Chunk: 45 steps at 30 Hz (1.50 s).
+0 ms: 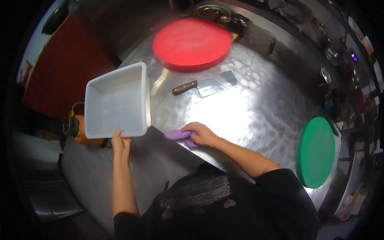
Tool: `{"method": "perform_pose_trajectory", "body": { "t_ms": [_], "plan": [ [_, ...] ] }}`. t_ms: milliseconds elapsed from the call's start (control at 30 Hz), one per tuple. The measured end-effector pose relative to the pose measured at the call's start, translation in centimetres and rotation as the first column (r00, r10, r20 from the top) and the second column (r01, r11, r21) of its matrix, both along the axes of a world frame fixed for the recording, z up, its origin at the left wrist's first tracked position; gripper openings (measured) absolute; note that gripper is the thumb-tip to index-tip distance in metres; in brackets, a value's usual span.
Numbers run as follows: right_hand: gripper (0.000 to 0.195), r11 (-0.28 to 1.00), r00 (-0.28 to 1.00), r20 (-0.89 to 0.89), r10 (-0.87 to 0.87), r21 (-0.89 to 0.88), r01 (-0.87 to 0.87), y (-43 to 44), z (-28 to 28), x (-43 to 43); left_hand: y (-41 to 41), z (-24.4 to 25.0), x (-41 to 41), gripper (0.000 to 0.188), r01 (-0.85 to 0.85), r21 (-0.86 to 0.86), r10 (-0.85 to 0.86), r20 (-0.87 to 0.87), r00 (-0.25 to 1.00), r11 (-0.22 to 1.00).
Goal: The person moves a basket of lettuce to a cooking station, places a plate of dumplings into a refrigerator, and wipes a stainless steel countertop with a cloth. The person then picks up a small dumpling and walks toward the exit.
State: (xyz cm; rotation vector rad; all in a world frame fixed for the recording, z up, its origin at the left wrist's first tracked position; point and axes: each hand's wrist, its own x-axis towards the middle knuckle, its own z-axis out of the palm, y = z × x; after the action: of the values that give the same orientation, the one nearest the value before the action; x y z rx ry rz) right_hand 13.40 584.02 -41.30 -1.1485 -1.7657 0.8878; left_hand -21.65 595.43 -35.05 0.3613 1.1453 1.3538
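Observation:
My left hand (120,144) grips the near rim of a white translucent plastic tub (115,102). The tub's opening faces me, and only its bare floor and walls show inside. A purple cloth (178,134) is bunched in my right hand (201,134), by the front edge of the stainless steel table (261,111). Beyond that hand, a cleaver (217,84) with a riveted wooden handle lies flat on the tabletop, its handle towards the tub. Behind the cleaver rests a thick round red chopping board (192,43).
A round green chopping board (316,153) lies at the table's right end. Left of the tub are a dark red panel (67,72) and an orange object with a black fitting (79,129). Metal lids or pans (214,13) sit behind the red board.

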Motion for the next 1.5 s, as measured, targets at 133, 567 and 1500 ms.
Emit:
{"method": "perform_pose_trajectory", "body": {
  "t_ms": [133, 567, 1500],
  "plan": [
    [0.037, 0.909, 0.891, -0.309, -0.333, -0.357, 0.216, -0.6, 1.8, 6.3, 7.3, -2.3, 4.0, 0.038, 0.180, -0.107, -0.184, -0.030, 0.982, 0.978],
    [0.039, 0.250, 0.082, -0.379, -0.922, -0.418, 0.874, -8.3, 0.3, 28.3, 3.3, -2.2, 21.2, 0.060, 0.965, -0.084, 0.283, -0.947, -0.155, 0.247],
    [0.043, 0.403, 0.337, 0.374, -0.864, 0.113, 0.908, 23.5, -2.5, 61.7, 10.1, -3.4, 28.9, 0.044, 0.823, -0.481, -0.480, -0.823, -0.304, 0.304]
  ]
}}
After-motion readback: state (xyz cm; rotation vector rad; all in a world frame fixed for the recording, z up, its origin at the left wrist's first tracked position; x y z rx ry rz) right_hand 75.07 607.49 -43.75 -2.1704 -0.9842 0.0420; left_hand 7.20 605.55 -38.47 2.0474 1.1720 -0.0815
